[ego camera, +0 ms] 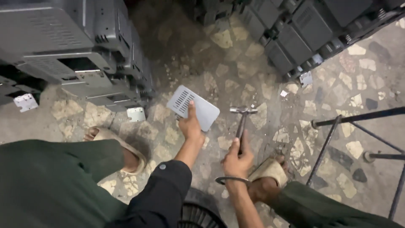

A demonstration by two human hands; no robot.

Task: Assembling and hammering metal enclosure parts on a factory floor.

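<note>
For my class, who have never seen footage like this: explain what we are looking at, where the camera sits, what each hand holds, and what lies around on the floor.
There is one picture, taken by a camera worn on a person's head, looking straight down at their own arms, knees and sandalled feet. No machine is involved; the work is done with bare hands.

The left hand grips a flat grey plastic panel with rows of vent slots. The right hand, with a metal bangle at the wrist, holds a small hammer, its head pointing away from the body.

Below is a stone-chip floor. Grey plastic housings are stacked at the upper left, and more dark housings at the upper right. Small square metal plates lie near them. A dark metal frame stands on the right.
</note>
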